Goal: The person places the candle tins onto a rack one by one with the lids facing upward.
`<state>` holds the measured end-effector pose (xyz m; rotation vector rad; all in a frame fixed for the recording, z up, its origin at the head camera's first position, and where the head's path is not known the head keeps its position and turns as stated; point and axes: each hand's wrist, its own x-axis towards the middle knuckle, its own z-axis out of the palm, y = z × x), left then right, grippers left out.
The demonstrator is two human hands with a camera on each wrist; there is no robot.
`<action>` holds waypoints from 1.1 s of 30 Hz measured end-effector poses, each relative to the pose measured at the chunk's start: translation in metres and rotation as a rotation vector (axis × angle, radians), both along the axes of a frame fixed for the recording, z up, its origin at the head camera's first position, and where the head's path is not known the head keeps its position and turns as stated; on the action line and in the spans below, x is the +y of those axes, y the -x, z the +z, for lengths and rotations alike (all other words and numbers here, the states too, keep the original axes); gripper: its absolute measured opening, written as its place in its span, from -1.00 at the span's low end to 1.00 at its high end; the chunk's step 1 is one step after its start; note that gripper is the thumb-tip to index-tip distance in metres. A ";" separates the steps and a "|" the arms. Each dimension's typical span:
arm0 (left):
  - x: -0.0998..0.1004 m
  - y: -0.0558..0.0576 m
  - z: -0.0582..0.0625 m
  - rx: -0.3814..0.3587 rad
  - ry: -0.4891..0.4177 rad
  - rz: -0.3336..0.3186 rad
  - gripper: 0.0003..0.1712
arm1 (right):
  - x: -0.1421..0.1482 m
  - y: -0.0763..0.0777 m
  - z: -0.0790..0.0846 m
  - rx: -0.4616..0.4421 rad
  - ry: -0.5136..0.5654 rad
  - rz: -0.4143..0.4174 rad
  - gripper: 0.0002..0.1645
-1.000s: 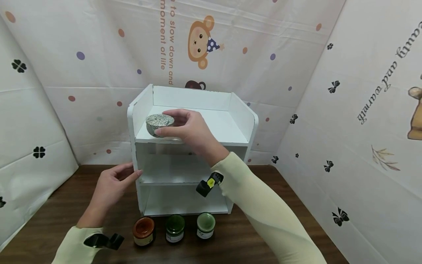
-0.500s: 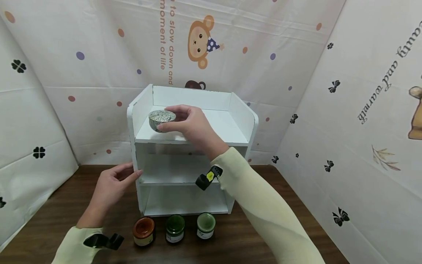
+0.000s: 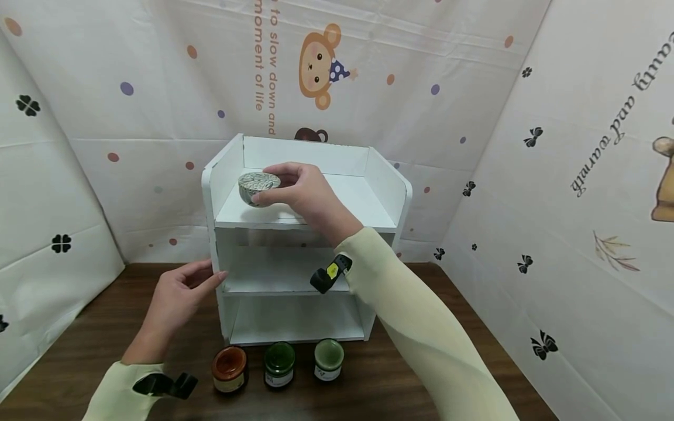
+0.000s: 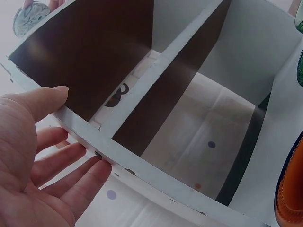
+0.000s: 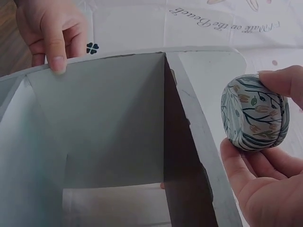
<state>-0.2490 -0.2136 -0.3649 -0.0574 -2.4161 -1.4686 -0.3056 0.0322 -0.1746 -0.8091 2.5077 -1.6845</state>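
Note:
My right hand (image 3: 310, 196) pinches a small round tin (image 3: 258, 186) by its side, thumb against fingers. Pale, with a printed leaf and flower pattern (image 5: 258, 113), the tin hangs just over the left part of the top tier of a white shelf (image 3: 337, 204); a faint shadow falls below it. My left hand (image 3: 181, 298) holds the shelf's left side panel, thumb over the front edge (image 4: 61, 111) and fingers along the outer face. In front of the shelf stand an amber jar (image 3: 229, 369), a dark green jar (image 3: 279, 365) and a lighter green jar (image 3: 329, 360).
The shelf stands on a dark wooden table (image 3: 400, 380), its two lower compartments facing me. Raised side walls and a back wall bound the top tier. Printed cloth (image 3: 421, 47) hangs behind and at both sides.
My right hand has lifted the tin slightly and carried it a little back over the top tier. The left hand keeps its place on the side panel.

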 end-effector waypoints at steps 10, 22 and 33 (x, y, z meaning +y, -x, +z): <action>0.000 0.000 0.001 -0.003 0.013 0.003 -0.27 | -0.003 0.006 0.004 -0.046 -0.060 -0.059 -0.42; 0.000 0.000 0.002 0.002 0.014 -0.002 -0.27 | -0.007 0.011 0.006 -0.043 -0.107 -0.084 -0.39; 0.000 0.000 0.002 0.006 0.016 -0.008 -0.28 | -0.012 0.010 0.009 -0.038 -0.168 -0.111 -0.33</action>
